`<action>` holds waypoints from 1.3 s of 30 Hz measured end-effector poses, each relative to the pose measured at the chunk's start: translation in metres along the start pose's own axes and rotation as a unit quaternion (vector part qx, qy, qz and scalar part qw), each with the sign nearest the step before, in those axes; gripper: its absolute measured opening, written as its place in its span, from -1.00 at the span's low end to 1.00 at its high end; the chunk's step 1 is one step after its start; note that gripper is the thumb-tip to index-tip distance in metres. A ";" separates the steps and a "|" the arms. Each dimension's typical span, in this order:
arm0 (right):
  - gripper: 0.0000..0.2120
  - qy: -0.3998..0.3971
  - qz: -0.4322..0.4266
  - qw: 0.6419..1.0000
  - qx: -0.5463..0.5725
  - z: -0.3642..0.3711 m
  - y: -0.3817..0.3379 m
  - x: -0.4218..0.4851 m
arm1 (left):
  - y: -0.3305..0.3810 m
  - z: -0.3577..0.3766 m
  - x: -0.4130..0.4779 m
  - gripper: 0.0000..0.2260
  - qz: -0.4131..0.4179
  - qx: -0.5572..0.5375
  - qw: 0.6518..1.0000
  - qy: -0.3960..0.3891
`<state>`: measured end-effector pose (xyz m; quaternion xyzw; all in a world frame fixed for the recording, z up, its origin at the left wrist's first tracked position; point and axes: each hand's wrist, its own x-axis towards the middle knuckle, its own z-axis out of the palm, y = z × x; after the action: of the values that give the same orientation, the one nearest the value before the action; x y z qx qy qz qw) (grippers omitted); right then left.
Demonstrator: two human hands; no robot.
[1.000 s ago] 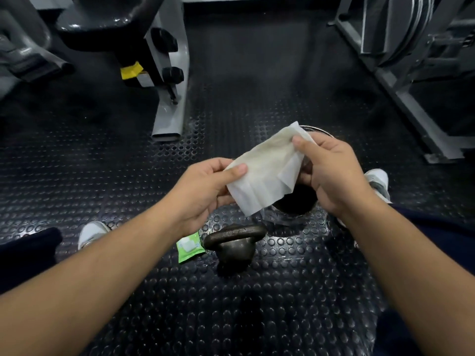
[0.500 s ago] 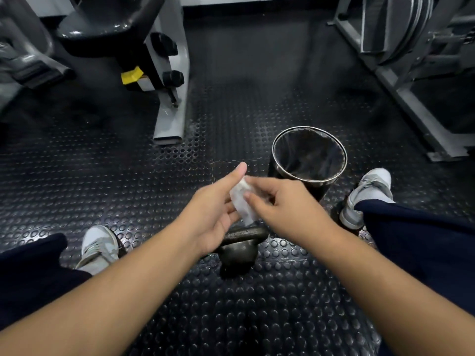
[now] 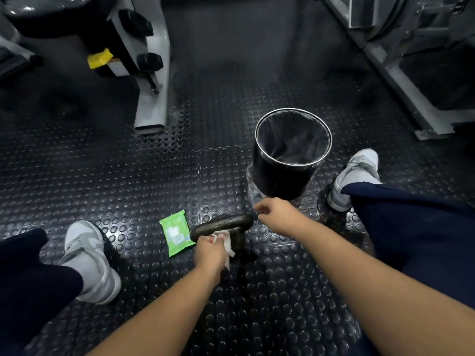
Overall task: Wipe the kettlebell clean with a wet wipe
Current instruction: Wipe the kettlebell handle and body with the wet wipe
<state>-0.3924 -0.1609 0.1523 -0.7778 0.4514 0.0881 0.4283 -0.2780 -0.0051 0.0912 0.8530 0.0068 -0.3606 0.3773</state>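
A small dark kettlebell [image 3: 223, 223] stands on the studded rubber floor between my feet, its thick handle on top. My left hand [image 3: 210, 253] grips a folded white wet wipe [image 3: 227, 244] and presses it against the kettlebell's near side, just under the handle. My right hand [image 3: 276, 214] is at the right end of the handle, fingers loosely curled; whether it touches the handle is unclear. The kettlebell's body is mostly hidden behind the wipe and my left hand.
A green wet-wipe pack [image 3: 176, 231] lies on the floor just left of the kettlebell. A black bin [image 3: 293, 150] with a liner stands behind it to the right. Gym machine frames [image 3: 151, 80] rise at the back left and right. My shoes flank the area.
The wipe was spread open between both hands, then folded small. Now my left hand alone holds it and has dropped to the kettlebell; my right hand let go and moved to the handle's right end.
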 end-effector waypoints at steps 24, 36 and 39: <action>-0.38 -0.030 -0.063 0.997 -0.029 0.055 0.010 0.025 | -0.014 0.043 0.026 -0.70 0.081 -0.037 0.950 -0.301; -0.46 -0.025 -0.087 0.996 -0.022 0.062 0.019 0.031 | -0.022 0.039 0.040 -0.60 0.152 0.284 0.908 -0.267; -0.49 -0.018 -0.089 0.996 -0.010 0.064 0.018 0.032 | -0.013 0.039 0.038 -0.56 0.189 0.397 0.865 -0.243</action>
<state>-0.3718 -0.1372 0.0855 -0.8174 0.3717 0.0685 0.4347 -0.2774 -0.0307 0.0416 0.8013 -0.3898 -0.4502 0.0576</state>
